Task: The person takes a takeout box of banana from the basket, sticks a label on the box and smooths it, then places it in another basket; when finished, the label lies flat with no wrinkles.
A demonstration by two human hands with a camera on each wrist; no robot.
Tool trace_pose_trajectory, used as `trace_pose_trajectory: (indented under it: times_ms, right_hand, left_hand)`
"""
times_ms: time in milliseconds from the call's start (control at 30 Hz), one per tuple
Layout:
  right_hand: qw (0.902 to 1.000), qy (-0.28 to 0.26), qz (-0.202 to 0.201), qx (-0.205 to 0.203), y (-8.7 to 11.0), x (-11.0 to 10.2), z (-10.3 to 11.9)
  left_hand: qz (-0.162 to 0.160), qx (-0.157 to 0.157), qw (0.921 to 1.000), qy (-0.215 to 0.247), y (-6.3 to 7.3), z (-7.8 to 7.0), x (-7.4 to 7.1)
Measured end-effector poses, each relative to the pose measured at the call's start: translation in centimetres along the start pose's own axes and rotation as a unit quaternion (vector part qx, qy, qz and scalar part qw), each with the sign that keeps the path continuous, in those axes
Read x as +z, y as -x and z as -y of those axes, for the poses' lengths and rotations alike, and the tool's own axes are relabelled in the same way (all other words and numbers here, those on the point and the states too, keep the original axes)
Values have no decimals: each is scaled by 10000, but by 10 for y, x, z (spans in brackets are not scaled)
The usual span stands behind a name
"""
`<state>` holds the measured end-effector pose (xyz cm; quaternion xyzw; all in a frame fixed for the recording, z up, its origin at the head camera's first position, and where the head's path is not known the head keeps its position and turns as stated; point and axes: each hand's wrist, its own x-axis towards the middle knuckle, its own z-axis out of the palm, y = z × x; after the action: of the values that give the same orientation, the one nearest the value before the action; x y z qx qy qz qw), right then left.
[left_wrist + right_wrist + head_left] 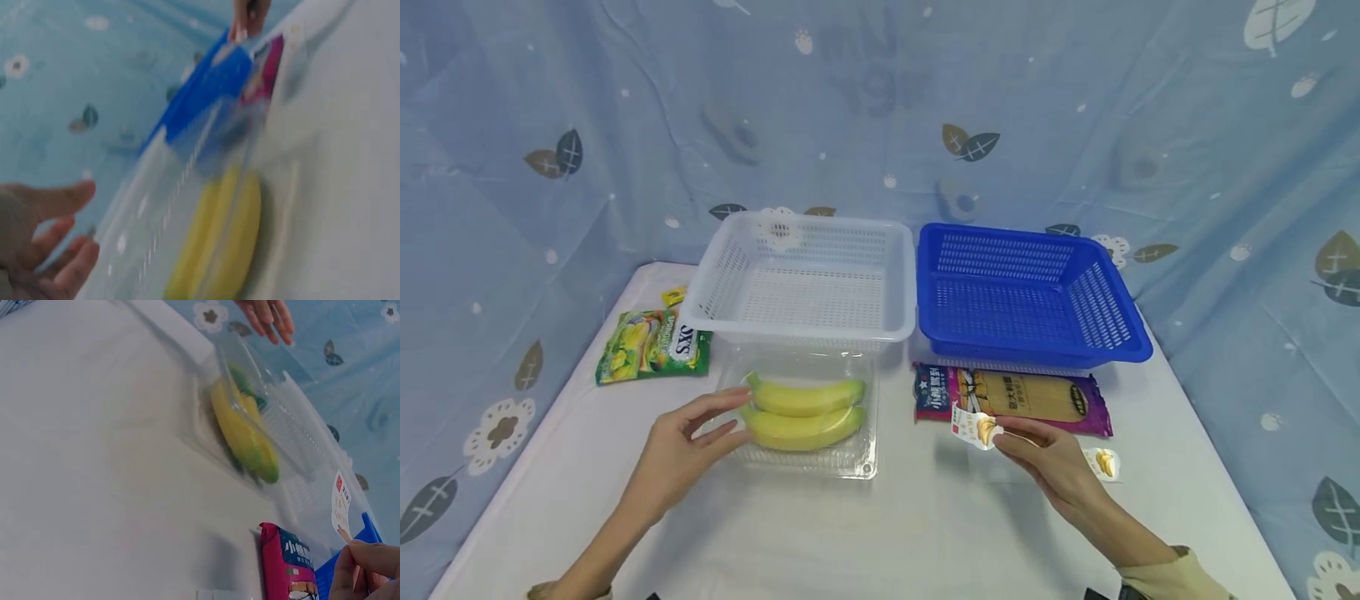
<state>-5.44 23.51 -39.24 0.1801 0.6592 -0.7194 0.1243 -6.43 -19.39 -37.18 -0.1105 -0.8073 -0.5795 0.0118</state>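
Clearly banana-printed only in head view: sticker point(974, 428)

Two green-tipped yellow bananas point(805, 428) lie side by side in clear box point(856, 460), seven o'clock of centre. White banana-print label point(976, 428), held aloft, three o'clock of box.

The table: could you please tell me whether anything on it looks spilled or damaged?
Nothing stands out: I see no spill or damage; the bananas sit in the clear box; the white basket and blue basket stand upright.
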Motion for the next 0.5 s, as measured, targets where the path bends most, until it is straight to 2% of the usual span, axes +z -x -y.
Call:
trace_pose_trajectory:
  times_ms: [100, 200, 300, 367, 500]
  right_hand:
    - [9999, 100, 27, -41, -1, 4, 2]
    - [9998, 176, 92, -49, -1, 7, 5]
    - [9997, 202, 146, -38, -1, 10, 8]
    - [9997, 166, 182, -17, -2, 12, 10]
    - [9993, 103, 357, -47, -3, 17, 12]
  left_hand:
    - [53, 472, 9973, -556, -2, 15, -18]
    - [160, 864, 9880, -1270, -4, 31, -32]
    - [459, 990, 9781, -1773, -5, 46, -41]
    - [707, 1034, 9739, -1891, -7, 55, -44]
    - [1037, 1085, 9717, -1823, -10, 71, -45]
